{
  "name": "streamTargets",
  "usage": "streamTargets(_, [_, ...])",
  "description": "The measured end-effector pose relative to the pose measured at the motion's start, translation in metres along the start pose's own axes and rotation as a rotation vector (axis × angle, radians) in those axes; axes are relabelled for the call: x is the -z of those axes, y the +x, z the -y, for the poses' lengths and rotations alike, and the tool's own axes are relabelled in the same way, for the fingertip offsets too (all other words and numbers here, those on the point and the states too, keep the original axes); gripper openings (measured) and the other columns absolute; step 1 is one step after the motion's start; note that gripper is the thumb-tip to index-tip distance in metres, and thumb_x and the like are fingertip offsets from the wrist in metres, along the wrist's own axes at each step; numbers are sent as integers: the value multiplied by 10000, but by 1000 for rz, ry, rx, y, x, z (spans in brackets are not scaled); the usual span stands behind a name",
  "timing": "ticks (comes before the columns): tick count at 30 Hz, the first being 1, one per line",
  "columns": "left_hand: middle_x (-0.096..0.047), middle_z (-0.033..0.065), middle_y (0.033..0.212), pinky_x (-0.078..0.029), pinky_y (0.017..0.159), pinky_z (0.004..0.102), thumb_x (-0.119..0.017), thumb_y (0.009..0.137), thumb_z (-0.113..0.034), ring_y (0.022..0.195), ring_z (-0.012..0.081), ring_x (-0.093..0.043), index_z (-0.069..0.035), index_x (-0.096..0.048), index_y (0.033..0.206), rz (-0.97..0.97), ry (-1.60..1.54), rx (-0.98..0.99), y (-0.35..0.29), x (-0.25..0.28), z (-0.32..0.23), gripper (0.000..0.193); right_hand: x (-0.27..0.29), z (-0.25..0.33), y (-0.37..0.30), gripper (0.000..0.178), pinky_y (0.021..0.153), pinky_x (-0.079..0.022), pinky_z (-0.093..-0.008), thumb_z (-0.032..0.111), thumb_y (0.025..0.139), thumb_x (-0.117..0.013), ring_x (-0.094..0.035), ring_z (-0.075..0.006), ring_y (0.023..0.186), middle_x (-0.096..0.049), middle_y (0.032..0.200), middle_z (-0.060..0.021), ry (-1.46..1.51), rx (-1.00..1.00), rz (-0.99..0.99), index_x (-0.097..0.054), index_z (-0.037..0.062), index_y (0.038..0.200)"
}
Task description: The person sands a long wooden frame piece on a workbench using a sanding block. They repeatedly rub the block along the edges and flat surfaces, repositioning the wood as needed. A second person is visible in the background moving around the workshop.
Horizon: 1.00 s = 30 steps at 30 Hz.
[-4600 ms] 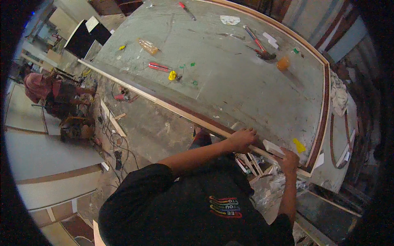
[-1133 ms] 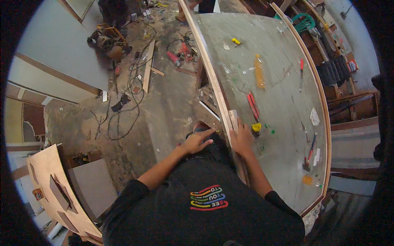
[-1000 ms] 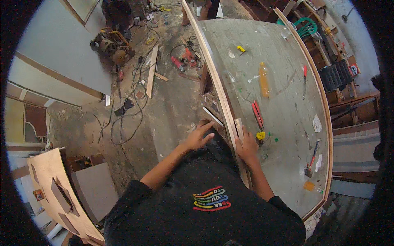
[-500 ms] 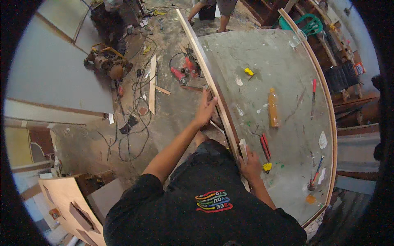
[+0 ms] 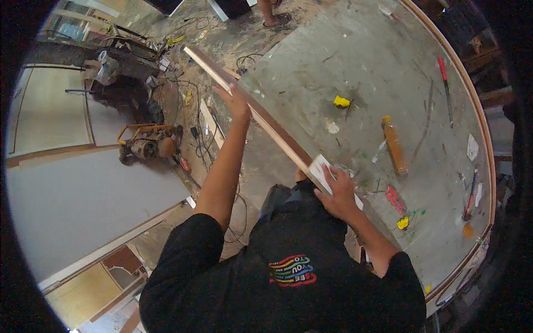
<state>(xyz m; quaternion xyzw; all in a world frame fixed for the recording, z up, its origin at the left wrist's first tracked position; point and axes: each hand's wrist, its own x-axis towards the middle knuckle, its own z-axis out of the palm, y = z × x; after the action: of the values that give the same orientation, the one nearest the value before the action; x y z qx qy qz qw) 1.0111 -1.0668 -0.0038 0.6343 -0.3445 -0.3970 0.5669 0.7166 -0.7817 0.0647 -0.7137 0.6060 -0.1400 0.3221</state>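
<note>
A long, narrow wooden board, pale along its edge and brown on its face, runs slantwise from far left down to my body. Partway along, my left hand grips its edge, the far end jutting past the fingers. At the near end my right hand is closed over a flat white piece lying against the board. Its fingertips rest on the white face, and the palm hides part of it. The board lies along the left edge of a large grey-green table.
On the table are an amber bottle, yellow tape measures, red-handled pliers, a red-handled tool and a hammer. Cables and a yellow-framed machine lie on the floor at left. Another person's foot shows at the top.
The view has turned, and the board now slants further left. My left hand appears nearer its far end. The white piece now shows its broad face under my right hand.
</note>
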Motion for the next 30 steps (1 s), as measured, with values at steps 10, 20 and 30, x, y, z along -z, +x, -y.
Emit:
streamTargets(10, [-267, 222, 1633, -275, 1200, 406, -326, 1095, -222, 1461, 333, -344, -49, -110, 1649, 32, -180, 4, 7, 6, 19, 619, -48, 52, 195, 995, 1233, -251, -509, 190, 663, -722, -298, -456, 1501, -338, 1614, -252, 235, 133, 29, -360, 70, 1582])
streamTargets(20, [-451, 208, 1541, -273, 1203, 458, -489, 1063, -257, 1437, 362, -429, -5, -463, 1485, 35, 315, -383, 52, 83, 6, 492, -72, 100, 341, 1055, 1267, -181, -462, 206, 654, -755, -206, -406, 1557, -260, 1667, -234, 349, 191, 126, -318, 60, 1603])
streamTargets(30, [-694, 114, 1166, -339, 1152, 490, -654, 934, -220, 1175, 298, -616, -81, -680, 1216, 1149, 834, -796, 130, 63, -58, 316, -61, 99, 287, 973, 1251, -259, -436, 185, 688, -749, -330, -384, 1510, -358, 1621, -228, 389, 50, 38, -381, 121, 1587])
